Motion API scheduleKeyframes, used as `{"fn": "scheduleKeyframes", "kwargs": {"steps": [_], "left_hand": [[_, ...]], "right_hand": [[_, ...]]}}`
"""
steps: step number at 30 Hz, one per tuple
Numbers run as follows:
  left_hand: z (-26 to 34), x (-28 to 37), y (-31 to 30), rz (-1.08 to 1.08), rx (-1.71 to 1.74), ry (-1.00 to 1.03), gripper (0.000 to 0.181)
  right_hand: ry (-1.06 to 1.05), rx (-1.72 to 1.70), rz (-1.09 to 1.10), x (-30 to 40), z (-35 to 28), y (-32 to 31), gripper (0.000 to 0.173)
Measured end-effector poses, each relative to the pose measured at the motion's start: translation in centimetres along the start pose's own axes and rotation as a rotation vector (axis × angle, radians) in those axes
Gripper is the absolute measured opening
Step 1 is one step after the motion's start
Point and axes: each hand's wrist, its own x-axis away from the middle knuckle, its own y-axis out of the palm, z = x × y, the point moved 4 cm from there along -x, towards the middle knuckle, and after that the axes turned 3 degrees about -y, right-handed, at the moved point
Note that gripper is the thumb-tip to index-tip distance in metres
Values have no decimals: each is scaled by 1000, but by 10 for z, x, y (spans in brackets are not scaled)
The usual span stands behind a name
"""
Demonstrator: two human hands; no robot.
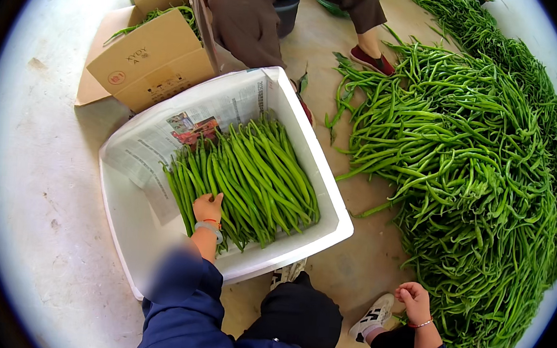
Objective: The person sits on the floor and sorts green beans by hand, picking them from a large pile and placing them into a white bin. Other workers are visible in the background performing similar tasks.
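Observation:
A white foam box [343,218], its inside partly lined with newspaper [154,164], stands in front of me. Long green chili peppers [258,177] lie side by side in it, towards its right side. My left hand [208,207], with a bangle and a red string at the wrist, rests on the left part of these peppers; whether its fingers grip one I cannot tell. Over by the edge of a big heap of loose green peppers [456,153], my right hand [413,300] hangs near my shoe with fingers curled. No pepper shows in it.
Beyond the box sits another person [246,19] in brown trousers, one foot in a dark red shoe [373,61] at the heap's edge. An open cardboard box [150,61] with peppers inside stands at the upper left. Stray peppers and leaves lie on the concrete floor [39,155].

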Motion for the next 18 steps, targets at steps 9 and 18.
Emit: {"fn": "scheduleKeyframes", "kwargs": {"steps": [9, 18], "left_hand": [[-41, -21, 25, -92, 219, -36, 28], [9, 7, -11, -75, -149, 0, 52]], "right_hand": [[4, -20, -12, -2, 5, -1, 12], [10, -37, -5, 0, 5, 5, 12]]}}
